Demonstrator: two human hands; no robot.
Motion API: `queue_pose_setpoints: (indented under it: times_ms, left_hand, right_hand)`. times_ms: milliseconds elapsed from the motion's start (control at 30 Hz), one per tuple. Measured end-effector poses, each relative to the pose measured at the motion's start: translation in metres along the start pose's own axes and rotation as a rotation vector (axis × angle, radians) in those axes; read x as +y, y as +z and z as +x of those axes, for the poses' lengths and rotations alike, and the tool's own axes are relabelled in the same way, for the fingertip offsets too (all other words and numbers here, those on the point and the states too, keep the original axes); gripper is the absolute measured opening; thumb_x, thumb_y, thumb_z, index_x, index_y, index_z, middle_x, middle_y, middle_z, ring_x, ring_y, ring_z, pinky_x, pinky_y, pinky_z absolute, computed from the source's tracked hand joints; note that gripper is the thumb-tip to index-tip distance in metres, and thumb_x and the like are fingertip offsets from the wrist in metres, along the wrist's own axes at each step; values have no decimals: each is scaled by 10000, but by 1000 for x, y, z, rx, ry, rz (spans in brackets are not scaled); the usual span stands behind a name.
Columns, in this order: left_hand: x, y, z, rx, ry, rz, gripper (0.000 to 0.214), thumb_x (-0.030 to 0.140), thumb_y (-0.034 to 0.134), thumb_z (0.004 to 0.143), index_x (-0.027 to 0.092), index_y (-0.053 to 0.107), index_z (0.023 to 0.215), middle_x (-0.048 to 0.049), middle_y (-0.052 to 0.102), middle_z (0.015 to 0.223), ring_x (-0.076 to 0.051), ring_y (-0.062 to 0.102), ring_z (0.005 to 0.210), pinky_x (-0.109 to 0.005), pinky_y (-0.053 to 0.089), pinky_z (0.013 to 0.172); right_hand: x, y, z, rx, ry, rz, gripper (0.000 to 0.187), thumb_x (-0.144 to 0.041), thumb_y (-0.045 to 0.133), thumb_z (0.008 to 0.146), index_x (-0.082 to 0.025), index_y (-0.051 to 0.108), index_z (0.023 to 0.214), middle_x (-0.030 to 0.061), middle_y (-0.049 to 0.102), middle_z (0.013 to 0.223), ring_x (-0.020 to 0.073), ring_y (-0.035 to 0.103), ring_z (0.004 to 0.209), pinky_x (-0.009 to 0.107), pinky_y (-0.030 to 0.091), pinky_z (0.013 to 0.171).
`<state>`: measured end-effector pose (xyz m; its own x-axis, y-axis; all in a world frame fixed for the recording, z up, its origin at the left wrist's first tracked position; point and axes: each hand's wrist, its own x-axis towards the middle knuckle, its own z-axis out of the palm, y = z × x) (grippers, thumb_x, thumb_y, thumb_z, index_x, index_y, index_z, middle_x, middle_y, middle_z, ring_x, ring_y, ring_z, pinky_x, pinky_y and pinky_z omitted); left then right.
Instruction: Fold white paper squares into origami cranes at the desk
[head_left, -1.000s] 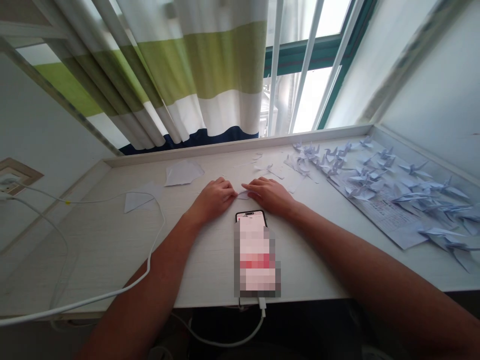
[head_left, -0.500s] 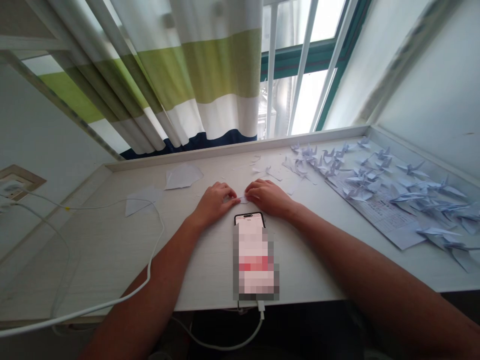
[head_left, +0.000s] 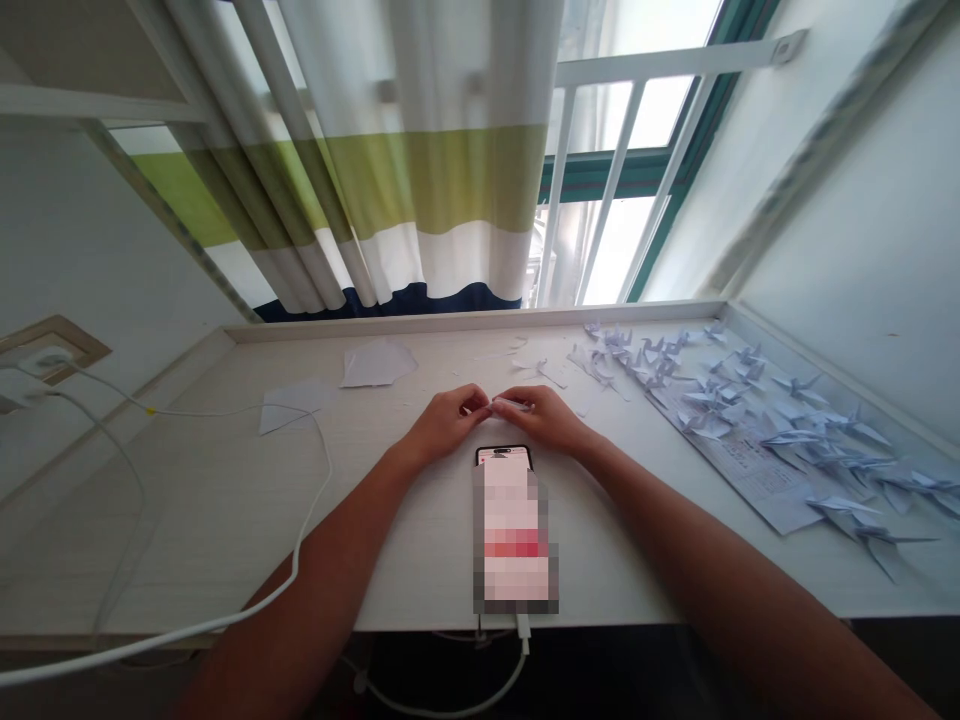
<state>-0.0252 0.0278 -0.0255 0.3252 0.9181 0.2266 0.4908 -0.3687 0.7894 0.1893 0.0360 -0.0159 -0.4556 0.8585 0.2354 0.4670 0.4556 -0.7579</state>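
My left hand and my right hand meet over the white desk, just beyond a phone that lies screen up. Both hands pinch a small folded piece of white paper between their fingertips, lifted a little off the desk. Most of the paper is hidden by my fingers. A white cable plugs into the phone's near end.
Several folded paper cranes lie on a printed sheet at the right. Loose paper pieces and scraps lie at the back left. A white charging cable loops across the left side. A striped curtain hangs behind.
My hands have lifted the small paper off the desk and now pinch it between the fingertips. The view has tilted, so everything sits lower in frame.
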Motion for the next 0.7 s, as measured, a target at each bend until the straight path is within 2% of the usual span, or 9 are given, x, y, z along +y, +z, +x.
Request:
queue_pose_setpoints:
  times_ms: [100,200,267,333,400,500,600,700]
  left_hand:
    - [4,4,0,58,-9,-254,299,457,755,848,190,714,975,-57,776,881,-195,713,814,-324,540,782]
    - [6,7,1,145,-34,-489,380,445,812,795,166,719,1035,-61,768,862,-188,710,820,-318,538,777]
    - [7,9,2,160,-28,-535,352,448,813,793,163,745,989,-61,765,873,-175,685,811,-303,524,750]
    - [9,11,2,174,-20,-522,322,470,792,811,165,764,910,-56,757,856,-164,652,783,-296,509,722]
    - [10,12,2,209,-19,-498,331,495,777,818,166,769,854,-46,742,815,-159,626,754,-295,500,699]
    - [12,12,2,251,-23,-484,347,509,787,798,167,772,849,-38,733,797,-154,607,721,-294,497,674]
    - [15,11,1,244,-17,-487,342,501,776,806,169,782,890,-52,757,849,-160,622,735,-297,505,678]
    - [17,10,0,241,-1,-459,303,470,760,829,173,783,888,-63,774,899,-176,658,793,-293,510,692]
  right_hand:
    - [-5,1,0,47,23,144,335,-465,646,943,-175,784,844,45,768,777,194,683,741,304,509,707]
    - [-8,3,-2,161,74,423,334,-508,713,890,-177,759,908,48,760,801,188,683,723,320,526,712]
    - [-10,5,-3,219,103,630,349,-514,791,824,-193,724,941,40,765,819,191,703,747,341,544,754]
    - [-12,7,-4,207,109,757,358,-499,845,775,-204,689,905,23,760,799,192,713,771,351,547,793]
    - [-14,7,-6,173,114,767,359,-499,857,760,-201,682,856,15,750,781,181,698,758,337,538,769]
    - [-17,6,-8,135,123,659,374,-529,855,744,-189,715,813,28,746,795,176,666,723,326,525,711]
    - [-19,5,-9,96,130,599,375,-542,859,725,-193,738,788,44,754,813,195,676,742,345,535,724]
    - [-20,6,-10,118,137,603,360,-519,882,701,-194,732,738,38,744,775,188,664,716,340,527,708]
